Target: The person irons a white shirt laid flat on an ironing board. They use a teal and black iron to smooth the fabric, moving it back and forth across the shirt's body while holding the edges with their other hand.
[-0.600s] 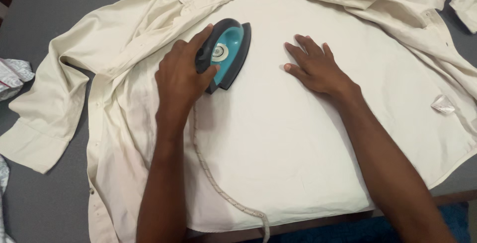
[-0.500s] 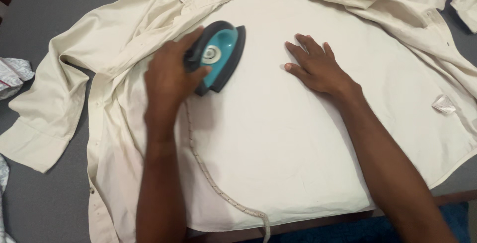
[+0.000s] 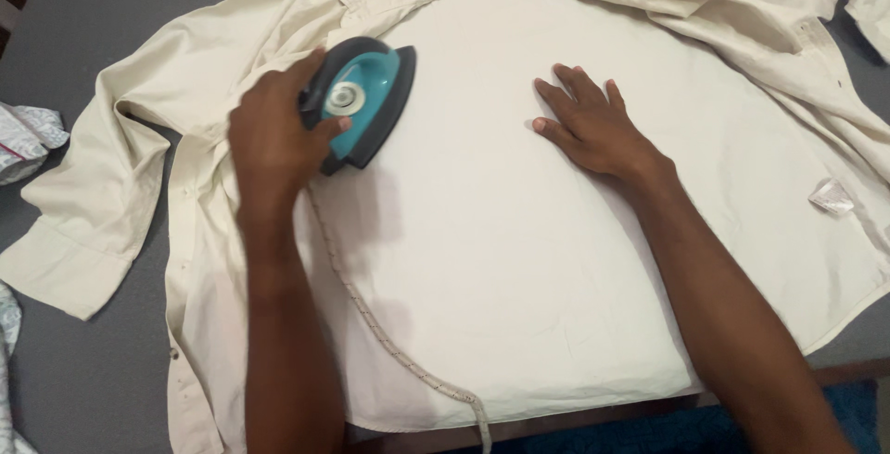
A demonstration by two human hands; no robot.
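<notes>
- Head view: the left hand [image 3: 271,139] is blurred and hides the handle of the iron [image 3: 360,100], fingers wrapped round it, on the left of the shirt [image 3: 519,231].
- The cord [image 3: 371,319] runs off the near edge.
- The right hand [image 3: 593,125] lies flat, fingers spread, right of the iron.

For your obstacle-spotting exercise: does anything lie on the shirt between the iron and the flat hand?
Nothing visible does. The iron, gripped by the left hand, and the right hand pressed flat on the shirt have only smooth fabric between them.
</notes>
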